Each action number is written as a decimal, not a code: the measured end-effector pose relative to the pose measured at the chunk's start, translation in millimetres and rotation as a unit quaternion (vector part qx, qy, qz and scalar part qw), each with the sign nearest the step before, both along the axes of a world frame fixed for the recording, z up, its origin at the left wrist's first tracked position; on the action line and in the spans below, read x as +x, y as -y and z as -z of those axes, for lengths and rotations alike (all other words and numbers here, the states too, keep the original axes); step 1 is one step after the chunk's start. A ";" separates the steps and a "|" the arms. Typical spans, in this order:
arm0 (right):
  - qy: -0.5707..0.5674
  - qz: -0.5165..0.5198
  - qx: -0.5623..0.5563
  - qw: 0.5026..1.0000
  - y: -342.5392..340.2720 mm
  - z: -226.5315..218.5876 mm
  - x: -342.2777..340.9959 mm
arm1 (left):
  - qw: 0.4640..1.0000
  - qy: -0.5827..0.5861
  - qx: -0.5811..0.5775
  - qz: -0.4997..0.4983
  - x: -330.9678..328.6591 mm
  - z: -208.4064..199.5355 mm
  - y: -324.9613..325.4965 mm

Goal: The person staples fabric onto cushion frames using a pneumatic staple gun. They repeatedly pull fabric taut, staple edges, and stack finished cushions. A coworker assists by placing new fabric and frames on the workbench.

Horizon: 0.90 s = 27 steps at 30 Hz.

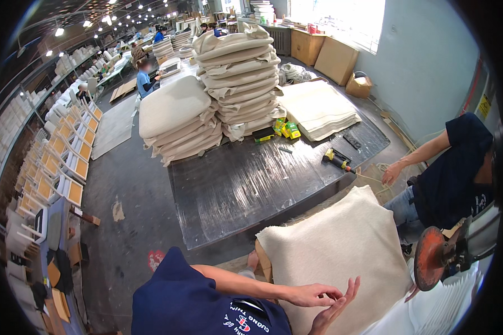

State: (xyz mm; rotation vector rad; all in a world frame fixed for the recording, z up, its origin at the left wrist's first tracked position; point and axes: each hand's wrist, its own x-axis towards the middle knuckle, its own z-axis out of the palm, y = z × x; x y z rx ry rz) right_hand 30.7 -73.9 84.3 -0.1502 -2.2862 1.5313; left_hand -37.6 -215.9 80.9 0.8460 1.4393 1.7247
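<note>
My left hand (313, 294) reaches in from the lower left, its loosely bent fingers meeting my right hand. My right hand (341, 306) rises from the lower edge with fingers stretched out. Nothing shows in either hand. Both are over a beige fabric piece (341, 240), which drapes across a squarish seat-like shape. Part of a tan edge (264, 262) shows at its left side. Beyond it, on the dark table, lies a black and yellow pneumatic gun (338, 160) with a thin yellow hose (369, 177).
Fabric-covered cushions form a tall stack (237, 84) and a lower stack (176, 120) on the dark table (235, 190). Folded fabric (318, 111) and yellow-green boxes (288, 129) lie nearby. At right, a co-worker's hand (394, 173) is by the hose. An orange-red disc (428, 258) stands close right.
</note>
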 end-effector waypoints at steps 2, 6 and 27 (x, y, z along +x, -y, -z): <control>0.001 0.008 0.006 1.000 1.7 -1.5 -1.3 | 1.000 0.007 0.006 0.006 -4.3 2.3 -1.2; 0.002 0.030 -0.023 0.999 4.5 6.5 -2.7 | 0.998 -0.029 0.038 -0.040 -8.1 14.2 -6.1; -0.017 0.046 0.092 0.995 19.7 -5.2 -18.6 | 0.990 0.131 -0.052 0.007 -37.9 16.7 -11.8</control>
